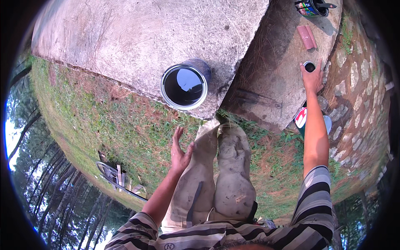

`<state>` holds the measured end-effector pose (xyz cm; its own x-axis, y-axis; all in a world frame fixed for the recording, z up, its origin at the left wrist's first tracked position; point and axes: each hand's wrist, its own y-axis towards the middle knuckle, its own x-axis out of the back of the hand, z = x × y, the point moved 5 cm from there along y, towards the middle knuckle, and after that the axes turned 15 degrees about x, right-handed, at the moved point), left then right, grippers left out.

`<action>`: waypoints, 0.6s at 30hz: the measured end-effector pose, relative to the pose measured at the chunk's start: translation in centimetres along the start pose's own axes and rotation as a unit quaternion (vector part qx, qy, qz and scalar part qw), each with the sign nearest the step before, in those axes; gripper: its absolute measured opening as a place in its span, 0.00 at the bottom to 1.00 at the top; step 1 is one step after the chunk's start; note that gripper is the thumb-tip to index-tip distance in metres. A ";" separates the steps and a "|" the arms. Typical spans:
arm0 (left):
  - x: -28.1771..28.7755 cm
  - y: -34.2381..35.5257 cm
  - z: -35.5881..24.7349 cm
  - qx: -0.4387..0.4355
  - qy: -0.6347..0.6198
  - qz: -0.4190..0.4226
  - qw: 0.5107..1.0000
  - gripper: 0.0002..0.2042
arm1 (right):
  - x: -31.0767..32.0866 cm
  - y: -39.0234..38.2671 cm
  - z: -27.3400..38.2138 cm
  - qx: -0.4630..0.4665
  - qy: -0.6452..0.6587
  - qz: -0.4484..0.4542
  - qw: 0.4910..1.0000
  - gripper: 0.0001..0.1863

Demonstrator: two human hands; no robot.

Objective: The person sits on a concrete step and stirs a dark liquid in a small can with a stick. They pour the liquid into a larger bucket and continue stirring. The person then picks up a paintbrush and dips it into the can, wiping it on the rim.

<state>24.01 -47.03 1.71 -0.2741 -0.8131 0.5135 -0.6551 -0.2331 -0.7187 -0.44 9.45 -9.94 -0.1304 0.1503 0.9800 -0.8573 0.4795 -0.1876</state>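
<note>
My right hand [313,80] reaches out to the far right, its thumb and fingers around a small open cup or tin [308,63] with a dark inside. The cup rests on the lower concrete slab. My left hand [181,155] hangs in the air over my left leg, holding nothing, with its fingers stretched out. Just beyond it, a large open metal can [204,70] of dark, glossy liquid stands at the corner of the upper slab. Bright sky reflects off the liquid.
Past the cup lie reddish-brown pieces [306,37] and a can [307,9] with a brush [326,6] across it. My right forearm partly hides a red, white and green container [300,118]. The upper concrete slab [137,37] has a rough edge. Stone paving [354,87] borders the right.
</note>
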 end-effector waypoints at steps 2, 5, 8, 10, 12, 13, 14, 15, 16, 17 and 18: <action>-1.2 -2.1 2.4 0.097 0.038 0.101 0.989 0.36 | 0.9 -1.6 1.0 -0.014 0.051 -0.006 0.999 0.61; -1.9 -4.2 3.1 0.135 0.051 0.176 0.974 0.31 | 3.2 -7.4 6.7 0.033 0.319 0.009 0.947 0.67; -1.6 -4.2 0.6 0.116 0.006 0.169 0.979 0.26 | 8.5 -15.0 14.8 0.134 0.464 -0.004 0.875 0.64; -1.0 -3.3 -2.3 0.110 -0.039 0.149 0.982 0.24 | 13.1 -18.9 21.1 0.215 0.563 -0.020 0.798 0.67; -0.2 -2.4 -4.9 0.113 -0.078 0.129 0.982 0.23 | 15.2 -21.4 25.5 0.301 0.576 -0.045 0.759 0.72; -0.2 -2.1 -5.3 0.102 -0.087 0.121 0.984 0.22 | 15.8 -22.2 27.5 0.327 0.596 -0.052 0.732 0.74; -0.2 -1.9 -5.6 0.092 -0.095 0.112 0.985 0.22 | 16.5 -22.6 29.2 0.385 0.560 -0.056 0.731 0.77; -0.2 -1.6 -5.6 0.081 -0.103 0.103 0.986 0.21 | 16.5 -22.8 30.9 0.424 0.555 -0.074 0.712 0.77; -0.4 -1.6 -5.1 0.084 -0.093 0.111 0.986 0.22 | 16.4 -23.0 32.4 0.450 0.546 -0.086 0.701 0.78; -0.8 -1.8 -4.1 0.088 -0.082 0.119 0.986 0.22 | 16.6 -23.2 33.4 0.469 0.521 -0.084 0.708 0.74; -1.3 -2.1 -2.9 0.093 -0.073 0.125 0.985 0.22 | 16.6 -23.5 34.5 0.489 0.500 -0.085 0.710 0.70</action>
<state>23.73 -43.94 3.93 -0.2980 -0.9223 0.2461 -0.4355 -0.0981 -0.8948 0.33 -29.10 13.01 0.0166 0.9347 0.3550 -0.8175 -0.1918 0.5431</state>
